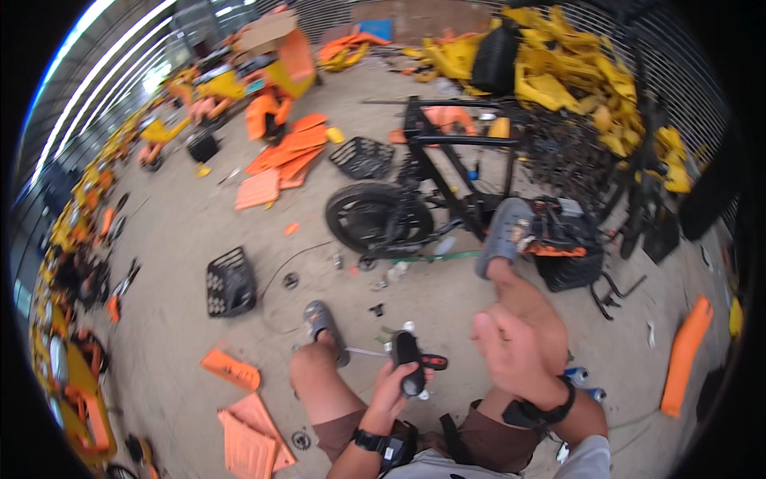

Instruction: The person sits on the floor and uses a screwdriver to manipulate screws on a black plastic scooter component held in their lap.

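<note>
My left hand [391, 385] is closed around a black rounded part [409, 363] in front of my lap. Beside that part shows the red and black handle [433, 362] of what looks like a screwdriver; a thin metal shaft [365, 351] sticks out on the other side. Whether the same hand grips this tool, I cannot tell. My right hand [507, 347] is raised over my right leg, apart from the left; motion smears its curled fingers, and nothing clear shows in them. Ahead lies a black bike frame [455, 160] with its wheel [371, 219].
Black baskets [230, 283] and orange panels [254, 435] lie on the floor at left. An orange curved cover [686, 357] is at right, a battery-like box with wires [562, 231] near my right foot. Yellow parts [558, 72] pile up behind; rows of bikes line the left.
</note>
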Demonstrator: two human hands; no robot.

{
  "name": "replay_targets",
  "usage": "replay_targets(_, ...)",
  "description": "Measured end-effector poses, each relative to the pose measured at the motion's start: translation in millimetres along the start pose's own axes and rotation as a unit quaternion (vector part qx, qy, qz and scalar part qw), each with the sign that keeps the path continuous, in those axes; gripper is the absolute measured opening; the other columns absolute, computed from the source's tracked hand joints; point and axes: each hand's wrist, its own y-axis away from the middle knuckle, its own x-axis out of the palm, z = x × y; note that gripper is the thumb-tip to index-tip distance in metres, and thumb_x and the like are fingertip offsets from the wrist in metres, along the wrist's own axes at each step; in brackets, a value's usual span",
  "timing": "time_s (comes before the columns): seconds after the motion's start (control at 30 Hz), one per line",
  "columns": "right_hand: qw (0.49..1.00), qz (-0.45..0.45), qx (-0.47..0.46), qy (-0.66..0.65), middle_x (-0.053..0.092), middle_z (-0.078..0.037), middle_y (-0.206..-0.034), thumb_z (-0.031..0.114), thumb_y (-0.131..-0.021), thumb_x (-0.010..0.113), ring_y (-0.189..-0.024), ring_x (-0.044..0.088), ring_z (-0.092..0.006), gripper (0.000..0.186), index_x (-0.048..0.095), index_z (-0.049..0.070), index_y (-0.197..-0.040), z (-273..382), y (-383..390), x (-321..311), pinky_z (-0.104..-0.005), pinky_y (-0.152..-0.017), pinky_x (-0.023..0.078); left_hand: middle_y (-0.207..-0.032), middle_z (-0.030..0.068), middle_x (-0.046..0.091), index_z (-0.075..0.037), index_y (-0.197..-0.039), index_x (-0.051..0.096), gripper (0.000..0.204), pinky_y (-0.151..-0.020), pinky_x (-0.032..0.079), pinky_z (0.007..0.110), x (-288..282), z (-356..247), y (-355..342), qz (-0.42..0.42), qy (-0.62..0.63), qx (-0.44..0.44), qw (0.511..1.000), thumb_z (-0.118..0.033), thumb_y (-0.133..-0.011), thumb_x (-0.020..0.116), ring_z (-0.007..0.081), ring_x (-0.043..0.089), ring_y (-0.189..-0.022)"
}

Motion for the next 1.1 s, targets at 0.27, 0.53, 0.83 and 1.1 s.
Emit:
replay_targets(0.27, 0.998, -0.034, -0.05, -0.006, 0.061, -0.014, -0.067, 0.015, -0.098, 0.055, -0.054, 0.06, -0.0303, 0.02, 0.058, -0.001, -0.087, -9.9, -3.1, -0.9, -0.0352, -0.05, 0.045, -0.097, 0.0235, 0.064, 0.013, -0.111, 0.053, 0.026, -0.077, 0.06, 0.041, 3.4, 5.8, -8.8, 0.021, 0.0, 0.017, 1.0, 0.002, -0.087, 0.055, 0.0325, 0.07, -0.081)
replay_targets(0.53, 0.998, -0.016, -0.065, 0.01, 0.053, -0.012, -0.055, 0.012, -0.093, 0.06, -0.045, 0.045, -0.022, 0.025, 0.055, 0.0, -0.072, -31.7, -9.8, 15.5, -0.0343, -0.046, 0.038, -0.092, 0.0238, 0.066, 0.011, -0.108, 0.053, 0.024, -0.077, 0.059, 0.039, -12.1, 8.5, -6.1, -0.006, 0.002, 0.0, 1.0, -0.001, -0.088, 0.058, 0.0309, 0.07, -0.08)
replay_targets(0.83, 0.969, -0.183, -0.153, 0.067, 0.065, -0.016, -0.107, 0.009, -0.092, 0.061, -0.072, 0.062, -0.0154, 0.036, 0.055, 0.0, -0.126, -16.2, -2.1, 25.3, -0.0273, -0.071, 0.051, -0.098, 0.0164, 0.069, 0.007, -0.112, 0.055, 0.026, -0.073, 0.058, 0.029, -11.4, 15.6, -9.1, 0.027, -0.016, -0.02, 0.999, -0.009, -0.091, 0.059, 0.0197, 0.069, -0.08)
replay_targets(1.1, 0.965, -0.071, 0.016, -0.251, 0.027, -0.019, -0.155, 0.004, -0.093, 0.046, -0.138, 0.037, -0.0288, 0.061, 0.024, -0.003, -0.149, -17.3, 72.7, 24.9, -0.0408, -0.108, 0.039, -0.091, 0.0143, 0.069, 0.004, -0.115, 0.055, 0.048, -0.067, 0.056, 0.029, 0.0, -14.8, 8.0, 0.075, -0.021, -0.036, 0.996, -0.041, -0.098, 0.056, 0.0186, 0.068, -0.073)
